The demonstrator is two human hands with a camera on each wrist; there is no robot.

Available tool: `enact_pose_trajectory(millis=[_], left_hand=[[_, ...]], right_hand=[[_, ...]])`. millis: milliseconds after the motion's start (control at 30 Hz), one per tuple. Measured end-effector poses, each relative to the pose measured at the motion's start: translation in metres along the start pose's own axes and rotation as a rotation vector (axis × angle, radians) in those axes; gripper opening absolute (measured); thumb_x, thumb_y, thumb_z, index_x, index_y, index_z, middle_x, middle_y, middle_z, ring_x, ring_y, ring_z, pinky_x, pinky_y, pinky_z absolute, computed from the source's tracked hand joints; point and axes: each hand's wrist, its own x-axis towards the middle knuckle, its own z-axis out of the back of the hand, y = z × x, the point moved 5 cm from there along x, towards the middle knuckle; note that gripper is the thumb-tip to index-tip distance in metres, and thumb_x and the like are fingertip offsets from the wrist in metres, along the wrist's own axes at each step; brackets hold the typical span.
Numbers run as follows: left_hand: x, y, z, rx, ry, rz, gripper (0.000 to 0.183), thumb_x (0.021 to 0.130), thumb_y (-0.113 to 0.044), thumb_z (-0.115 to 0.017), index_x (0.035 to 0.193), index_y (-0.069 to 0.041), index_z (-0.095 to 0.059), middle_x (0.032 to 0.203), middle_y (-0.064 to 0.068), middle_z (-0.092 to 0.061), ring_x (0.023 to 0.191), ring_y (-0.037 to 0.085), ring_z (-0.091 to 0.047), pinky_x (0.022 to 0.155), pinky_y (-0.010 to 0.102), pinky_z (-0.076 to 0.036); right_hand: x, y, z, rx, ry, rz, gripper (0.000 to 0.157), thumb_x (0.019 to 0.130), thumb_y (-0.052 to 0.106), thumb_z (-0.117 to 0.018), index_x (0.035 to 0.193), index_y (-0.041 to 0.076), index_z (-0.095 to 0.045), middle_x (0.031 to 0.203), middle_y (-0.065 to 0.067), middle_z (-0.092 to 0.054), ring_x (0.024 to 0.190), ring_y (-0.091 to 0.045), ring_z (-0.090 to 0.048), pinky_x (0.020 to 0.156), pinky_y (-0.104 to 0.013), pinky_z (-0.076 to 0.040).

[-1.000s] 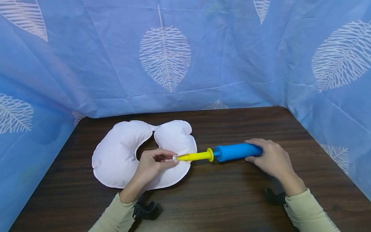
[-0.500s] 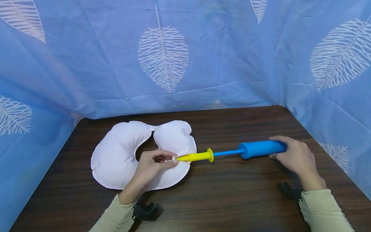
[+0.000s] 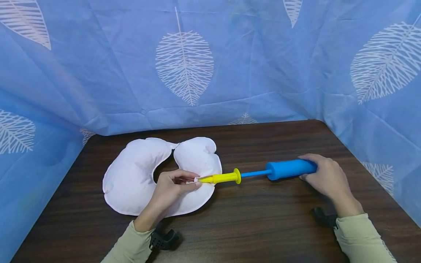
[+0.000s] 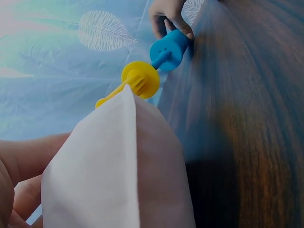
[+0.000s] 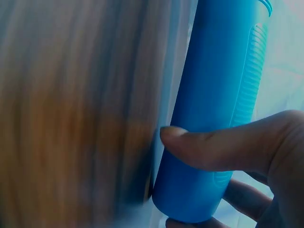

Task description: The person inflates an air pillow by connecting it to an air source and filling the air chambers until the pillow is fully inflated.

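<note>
Dark wood table [image 3: 250,226]; blue leaf-print cloth [image 3: 236,62] behind. White curved pillow [image 3: 126,179] lies left. Left hand [image 3: 169,190], over pillow, pinches small white piece [image 3: 196,179] at tip of yellow nozzle [image 3: 223,178]. Thin blue rod [image 3: 253,174] runs from nozzle to blue cylinder [image 3: 291,169]; right hand [image 3: 330,179] grips far end. Pale sleeves [image 3: 129,243] both arms.

We see a dark brown, wood-grained table [image 3: 256,223], its far right corner rounded. Behind the table and along its left and right sides we find a creased, light blue fabric curtain [image 3: 263,65], printed with white, line-veined leaves [image 3: 185,67], one whole above the table's far edge.
</note>
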Motion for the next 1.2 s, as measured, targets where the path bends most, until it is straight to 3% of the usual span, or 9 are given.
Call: enact_pose_trajectory(millis=[333, 567, 900, 1200], left_hand=[[-0.001, -0.002, 0.000, -0.028, 0.020, -0.020, 0.023, 0.081, -0.009, -0.092, 0.103, -0.008, -0.086, 0.094, 0.006, -0.084, 0.084, 0.014, -0.063, 0.076, 0.021, -0.050], [-0.001, -0.004, 0.001, -0.038, 0.023, -0.033, 0.023, 0.081, -0.009, -0.092, 0.103, -0.008, -0.086, 0.095, 0.007, -0.084, 0.084, 0.013, -0.064, 0.077, 0.021, -0.050], [-0.002, -0.005, -0.003, -0.017, 0.023, -0.017, 0.021, 0.081, -0.008, -0.092, 0.101, -0.011, -0.087, 0.094, 0.004, -0.084, 0.083, 0.014, -0.065, 0.076, 0.021, -0.050], [-0.002, -0.003, -0.003, 0.006, 0.006, -0.011, 0.020, 0.082, -0.007, -0.091, 0.101, -0.012, -0.087, 0.093, 0.004, -0.083, 0.085, 0.016, -0.065, 0.077, 0.022, -0.051]], right_hand=[[-0.004, 0.054, -0.020, 0.114, 0.100, 0.131, 0.060, 0.087, 0.016, -0.089, 0.144, 0.012, -0.069, 0.148, -0.027, -0.063, 0.133, -0.057, -0.055, 0.101, -0.075, -0.046], [-0.008, 0.075, -0.026, 0.086, 0.111, 0.182, 0.062, 0.086, 0.024, -0.092, 0.143, 0.014, -0.070, 0.146, -0.022, -0.067, 0.128, -0.051, -0.059, 0.097, -0.071, -0.049], [-0.006, 0.068, -0.024, 0.064, 0.097, 0.167, 0.059, 0.085, 0.025, -0.093, 0.139, 0.016, -0.073, 0.143, -0.023, -0.068, 0.129, -0.053, -0.061, 0.099, -0.072, -0.050], [-0.002, 0.037, -0.014, 0.033, 0.077, 0.080, 0.060, 0.085, 0.024, -0.092, 0.140, 0.016, -0.071, 0.146, -0.031, -0.063, 0.124, -0.059, -0.061, 0.087, -0.071, -0.053]])
